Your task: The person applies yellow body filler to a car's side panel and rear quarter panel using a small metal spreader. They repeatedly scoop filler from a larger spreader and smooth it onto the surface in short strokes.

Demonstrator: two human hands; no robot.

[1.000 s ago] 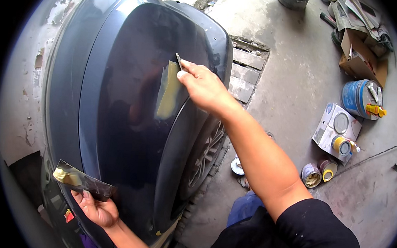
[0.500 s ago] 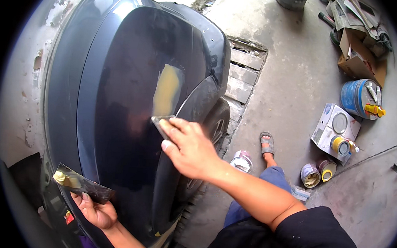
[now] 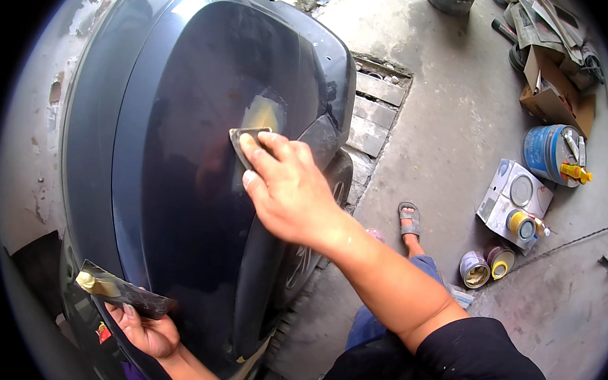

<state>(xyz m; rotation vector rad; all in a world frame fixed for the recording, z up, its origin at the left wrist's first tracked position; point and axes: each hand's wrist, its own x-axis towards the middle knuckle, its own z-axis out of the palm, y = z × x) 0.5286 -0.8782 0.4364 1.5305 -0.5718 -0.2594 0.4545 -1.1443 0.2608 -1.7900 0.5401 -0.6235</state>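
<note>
My right hand pinches a dark flat putty spreader, its edge against a dark blue-grey car panel. Just beyond the spreader shows a patch of yellowish putty with thin, pale smeared borders; my hand and the spreader hide its nearer part. Low on the left, my left hand grips a dark rectangular mixing board by its near edge, fingers partly under it. A lump of pale yellow putty sits at the board's left end, clear of the car panel.
On the concrete floor to the right stand opened tins, a white box with lids and a yellow-rimmed tin, a blue bucket with tubes, and a cardboard box with newspapers. A slatted drain cover runs beside the car's wheel.
My right hand has pushed the spreader away from me along the putty patch, now covering its nearer part; the visible putty looks smaller and thinner. The left hand and board have shifted slightly left.
</note>
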